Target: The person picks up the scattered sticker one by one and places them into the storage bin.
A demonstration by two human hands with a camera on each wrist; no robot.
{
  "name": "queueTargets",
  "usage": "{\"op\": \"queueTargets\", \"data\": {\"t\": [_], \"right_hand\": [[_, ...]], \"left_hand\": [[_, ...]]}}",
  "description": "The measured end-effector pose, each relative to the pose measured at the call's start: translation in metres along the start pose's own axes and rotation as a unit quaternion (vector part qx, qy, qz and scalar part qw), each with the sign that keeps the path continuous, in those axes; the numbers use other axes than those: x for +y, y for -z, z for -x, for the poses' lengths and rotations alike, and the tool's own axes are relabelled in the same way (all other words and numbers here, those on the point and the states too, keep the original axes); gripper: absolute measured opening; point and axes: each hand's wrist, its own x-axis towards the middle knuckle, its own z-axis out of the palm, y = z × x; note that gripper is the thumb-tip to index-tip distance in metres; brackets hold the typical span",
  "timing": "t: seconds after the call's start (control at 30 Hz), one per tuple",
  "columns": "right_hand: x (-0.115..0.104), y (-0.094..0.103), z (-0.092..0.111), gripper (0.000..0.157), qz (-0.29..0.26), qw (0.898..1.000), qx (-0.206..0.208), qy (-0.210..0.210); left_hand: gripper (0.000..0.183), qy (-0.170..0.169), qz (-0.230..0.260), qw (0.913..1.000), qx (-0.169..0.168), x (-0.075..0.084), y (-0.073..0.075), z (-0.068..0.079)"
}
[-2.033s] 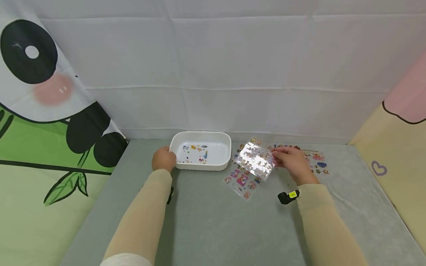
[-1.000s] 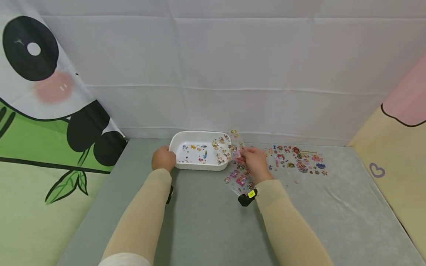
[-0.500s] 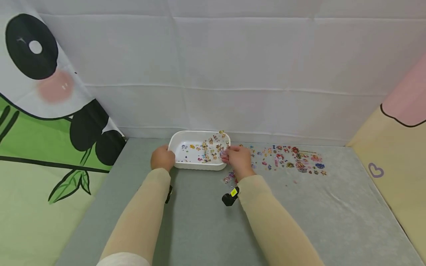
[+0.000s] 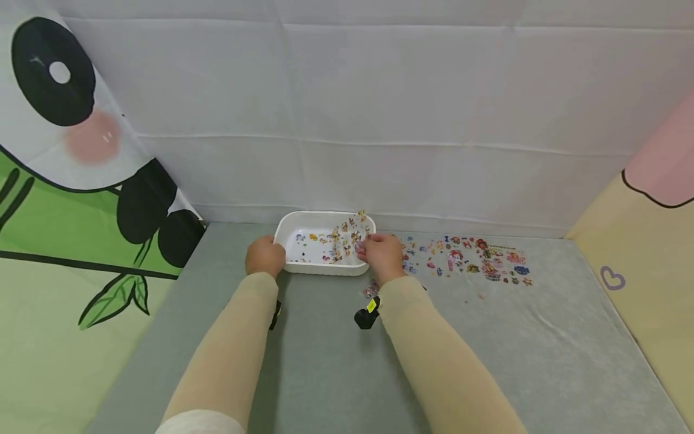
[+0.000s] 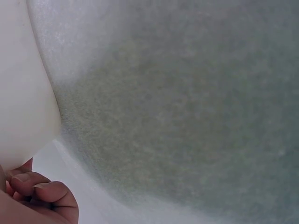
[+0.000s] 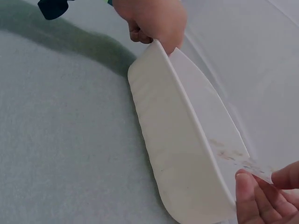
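Note:
A white rectangular tray (image 4: 325,270) stands on the grey table near the back cloth. My left hand (image 4: 265,256) grips its left rim, and the left wrist view shows those fingers curled at the tray's corner. Between thumb and fingers, my right hand (image 4: 384,256) pinches a clear sticker sheet (image 4: 349,232) with small gold and brown figures. The sheet reaches over the right half of the tray, its far corner overlapping the back rim. Colourful stickers (image 4: 312,237) show in the tray, partly covered by the sheet. In the right wrist view, the right fingers (image 6: 247,196) are beside the tray rim.
Another clear sheet with colourful stickers (image 4: 490,262) lies flat to the right of the tray. Part of a further sheet (image 4: 371,289) shows beneath my right wrist. A white cloth (image 4: 406,120) rises behind the table, and a panda-printed cloth (image 4: 92,144) hangs at the left.
My right hand has carried the clear sticker sheet left, from above the other sheets to over the tray, slowing in the last half second. My left hand has stayed on the rim.

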Motion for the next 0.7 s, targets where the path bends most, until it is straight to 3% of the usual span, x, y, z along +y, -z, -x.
{"op": "queueTargets", "data": {"t": [0.27,0.53,0.7], "right_hand": [[-0.003,0.005,0.007,0.033,0.116,0.993,-0.032,0.008],[-0.004,0.009,0.009,0.036,0.279,0.956,-0.021,0.084],[-0.003,0.013,0.006,0.033,0.295,0.951,-0.018,0.089]], "left_hand": [[0.043,0.008,0.004,0.9999,-0.005,0.004,0.000,0.003],[0.043,0.007,0.002,0.9999,-0.007,0.004,0.000,0.003],[0.044,-0.002,-0.001,1.0000,0.000,0.002,0.000,0.000]]}}
